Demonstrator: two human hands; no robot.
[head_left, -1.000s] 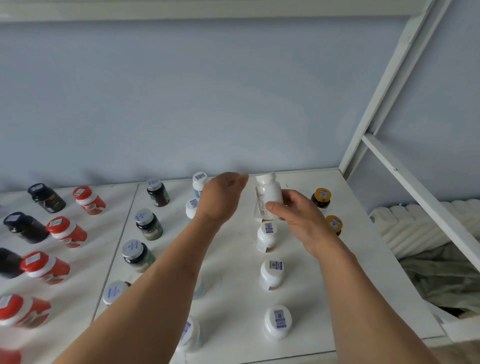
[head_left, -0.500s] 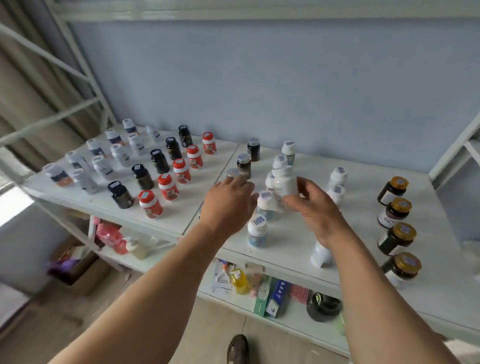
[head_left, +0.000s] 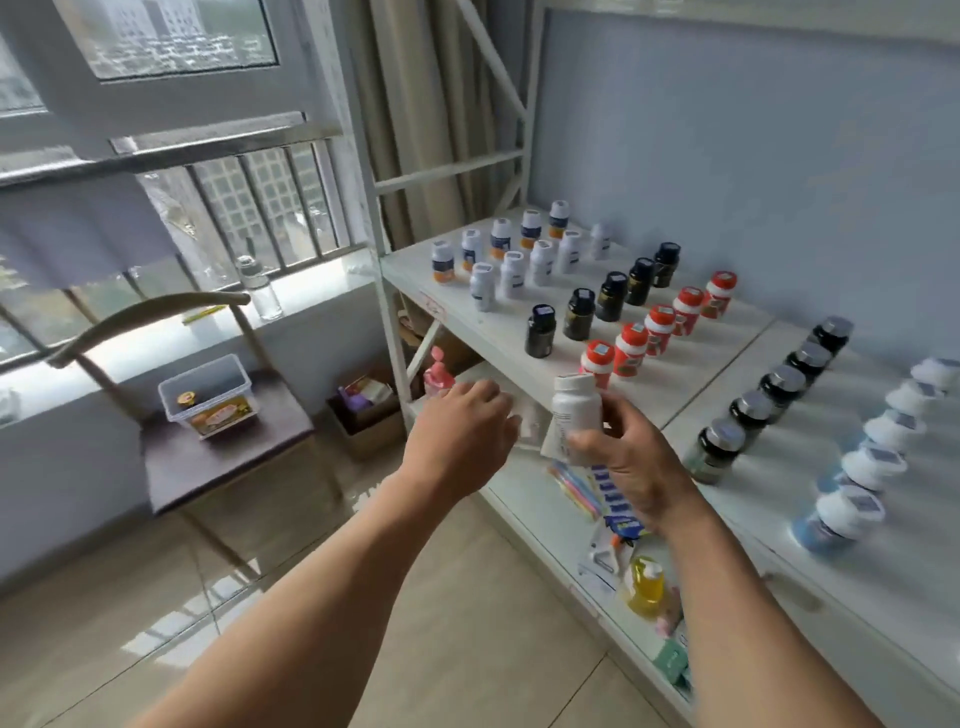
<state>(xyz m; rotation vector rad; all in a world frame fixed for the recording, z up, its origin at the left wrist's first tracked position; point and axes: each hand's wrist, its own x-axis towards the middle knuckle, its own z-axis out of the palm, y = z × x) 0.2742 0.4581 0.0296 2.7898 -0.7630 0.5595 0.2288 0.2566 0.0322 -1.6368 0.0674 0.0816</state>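
Bottle (head_left: 574, 408), white and upright, gripped by the right hand (head_left: 631, 467); left hand (head_left: 462, 436) just beside, loosely curled, empty

The right grip (head_left: 628, 467) holds a white bottle (head_left: 574, 408) upright (cap on), left grip (head_left: 462, 431) just beside it.

Red-capped bottles (head_left: 660, 332) are ranged on the shelf (head_left: 498, 332) (centre right); a plastic tub (head_left: 208, 397) is set on a chair (head_left: 223, 447), lower left.
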